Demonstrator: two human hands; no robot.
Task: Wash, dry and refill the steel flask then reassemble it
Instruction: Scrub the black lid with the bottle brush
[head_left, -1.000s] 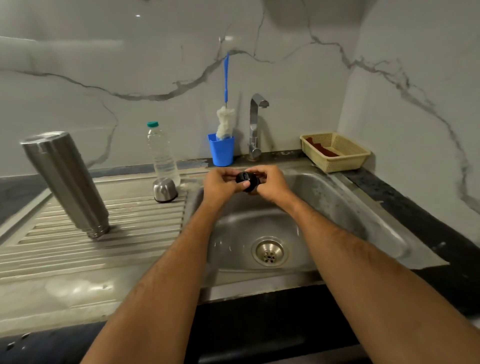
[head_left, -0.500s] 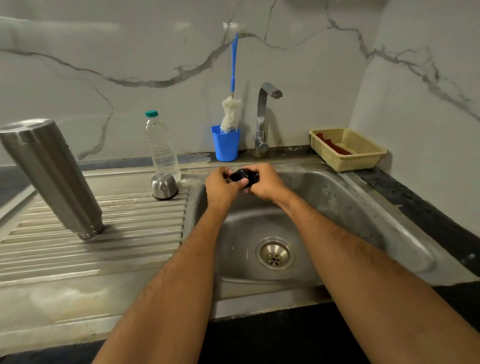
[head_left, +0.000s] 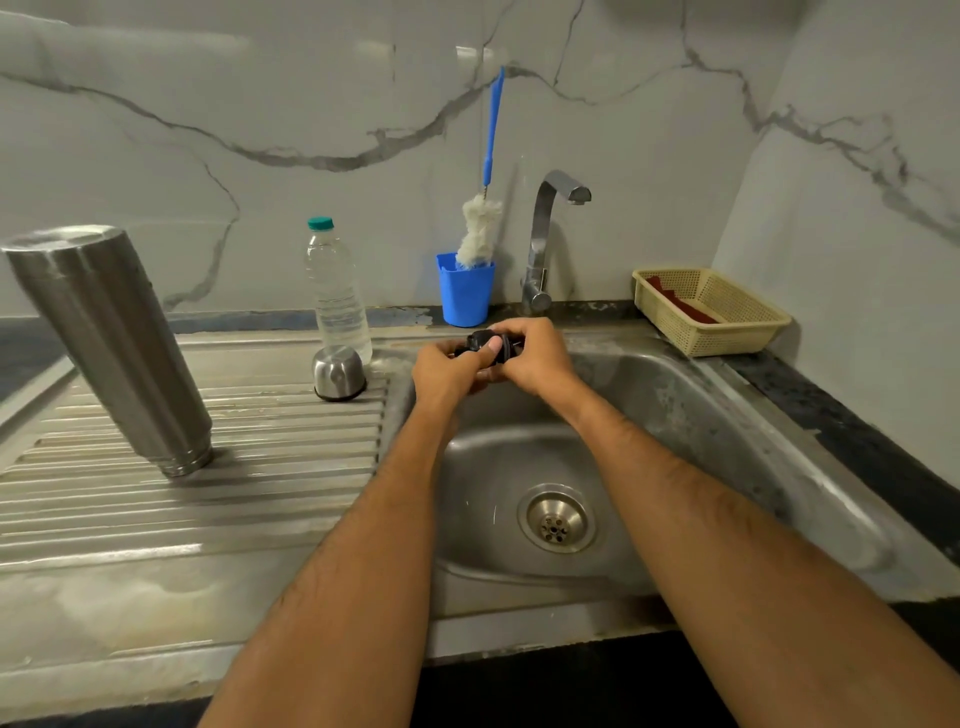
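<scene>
The steel flask body (head_left: 111, 345) stands upside down on the ribbed drainboard (head_left: 249, 467) at the left. Its steel cup lid (head_left: 338, 373) sits mouth down near the sink's left rim. Over the back of the sink basin (head_left: 675, 415) both hands hold a small black stopper (head_left: 485, 345). My left hand (head_left: 449, 371) grips it from the left, thumb on top. My right hand (head_left: 535, 356) curls round it from the right and hides most of it.
A clear water bottle with a green cap (head_left: 336, 291) stands behind the cup lid. A blue cup (head_left: 465, 293) holds a blue-handled bottle brush (head_left: 480, 228) beside the tap (head_left: 548, 239). A yellow basket (head_left: 711, 312) sits at the back right.
Both hands have stayed on the black stopper above the sink, with small finger shifts around it. The flask, lid and bottle have not moved; only the camera angle shifted.
</scene>
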